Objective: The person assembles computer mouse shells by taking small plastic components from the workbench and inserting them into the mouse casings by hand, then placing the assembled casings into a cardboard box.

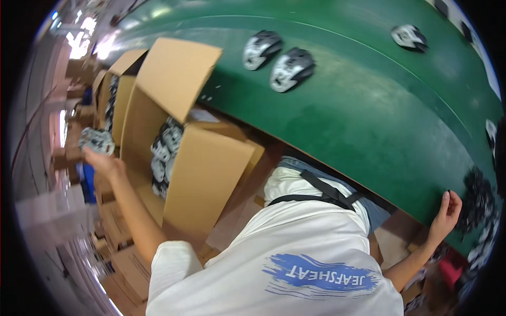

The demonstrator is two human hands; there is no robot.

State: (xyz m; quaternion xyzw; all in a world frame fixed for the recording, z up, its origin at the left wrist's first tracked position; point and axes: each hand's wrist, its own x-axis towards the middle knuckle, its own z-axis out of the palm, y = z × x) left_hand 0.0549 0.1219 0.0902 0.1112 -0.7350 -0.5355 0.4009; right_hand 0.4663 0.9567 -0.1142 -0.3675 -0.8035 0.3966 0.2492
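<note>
My left hand (pixel 107 165) is stretched out to the far left, its fingers closed on the edge of a grey-and-white moulded shell (pixel 96 141) with openings in it. It is beside a big open cardboard box (pixel 208 179), inside which several similar white-and-black shells (pixel 167 150) are piled. At the right, over the near edge of the green table, my right hand (pixel 447 215) pinches a tiny dark piece (pixel 448 191), too small to name. A heap of small black pieces (pixel 477 203) lies close to that hand.
On the green table (pixel 358 116), two grey-and-black shells (pixel 292 69) lie near the middle and another shell (pixel 408 38) farther right. A second open box (pixel 122 89) stands beyond the first. Stacked cartons (pixel 129 268) fill the left floor. More shells (pixel 485 245) sit at the right rim.
</note>
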